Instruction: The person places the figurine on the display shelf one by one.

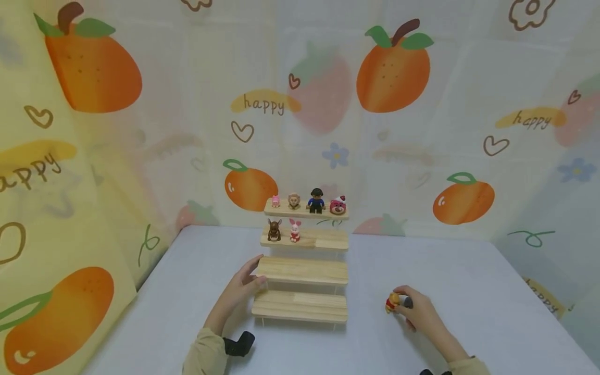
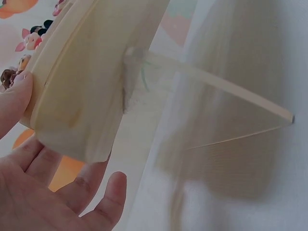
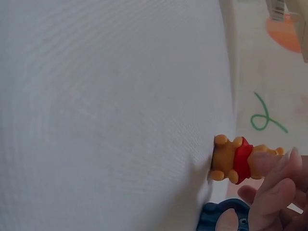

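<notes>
A tiered wooden display shelf (image 1: 302, 270) stands on the table. My left hand (image 1: 244, 278) holds the left end of its third tier from the top, thumb at the front edge and fingers around the back; in the left wrist view the thumb (image 2: 17, 103) rests against the board. To the right of the shelf, my right hand (image 1: 419, 312) pinches a yellow bear figurine (image 3: 225, 159) in a red shirt by its head. The bear is upright, its feet right at the tabletop. A dark blue figurine (image 3: 211, 216) with a pale face shows beside the same fingers.
The top tier bears a small pink figurine (image 1: 275, 201), a beige one (image 1: 294, 201), a dark-haired figure in blue (image 1: 316, 202) and a pink bear (image 1: 338, 206). On the second tier stand a brown figurine (image 1: 274, 231) and a pink long-eared one (image 1: 295, 231). A patterned cloth (image 1: 319, 88) hangs behind.
</notes>
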### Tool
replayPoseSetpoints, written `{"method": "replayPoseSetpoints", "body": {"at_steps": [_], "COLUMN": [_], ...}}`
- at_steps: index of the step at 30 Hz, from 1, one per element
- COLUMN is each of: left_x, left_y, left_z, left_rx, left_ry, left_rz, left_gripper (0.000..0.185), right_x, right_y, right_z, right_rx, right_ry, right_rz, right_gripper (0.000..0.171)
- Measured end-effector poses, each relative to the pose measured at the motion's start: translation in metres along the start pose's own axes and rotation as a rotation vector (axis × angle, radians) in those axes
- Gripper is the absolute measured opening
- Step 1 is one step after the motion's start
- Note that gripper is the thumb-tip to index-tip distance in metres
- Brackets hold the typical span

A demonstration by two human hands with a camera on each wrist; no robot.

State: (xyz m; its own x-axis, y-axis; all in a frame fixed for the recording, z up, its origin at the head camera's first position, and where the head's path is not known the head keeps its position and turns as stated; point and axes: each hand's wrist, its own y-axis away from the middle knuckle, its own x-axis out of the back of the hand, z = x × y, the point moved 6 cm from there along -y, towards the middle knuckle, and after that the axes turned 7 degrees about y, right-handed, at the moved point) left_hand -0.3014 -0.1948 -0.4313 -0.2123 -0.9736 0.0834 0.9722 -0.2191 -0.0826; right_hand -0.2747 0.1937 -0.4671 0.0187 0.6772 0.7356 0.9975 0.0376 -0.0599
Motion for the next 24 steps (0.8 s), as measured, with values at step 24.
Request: {"method": "replayPoseSetpoints", "body": {"at_steps": [24], "left_x": [0.011], "left_y": [-0.012], "left_z": [-0.033], "left_rx": [-0.008], "left_ry": [0.027], "left_rz": [0.0], "left_gripper": [0.062], "right_x": [-0.005], "right_y": [-0.016], "right_z": [-0.003], "right_rx": [0.038], "right_ry": [-0.273], "right_rz": [0.004], "right_gripper": [0.032]}}
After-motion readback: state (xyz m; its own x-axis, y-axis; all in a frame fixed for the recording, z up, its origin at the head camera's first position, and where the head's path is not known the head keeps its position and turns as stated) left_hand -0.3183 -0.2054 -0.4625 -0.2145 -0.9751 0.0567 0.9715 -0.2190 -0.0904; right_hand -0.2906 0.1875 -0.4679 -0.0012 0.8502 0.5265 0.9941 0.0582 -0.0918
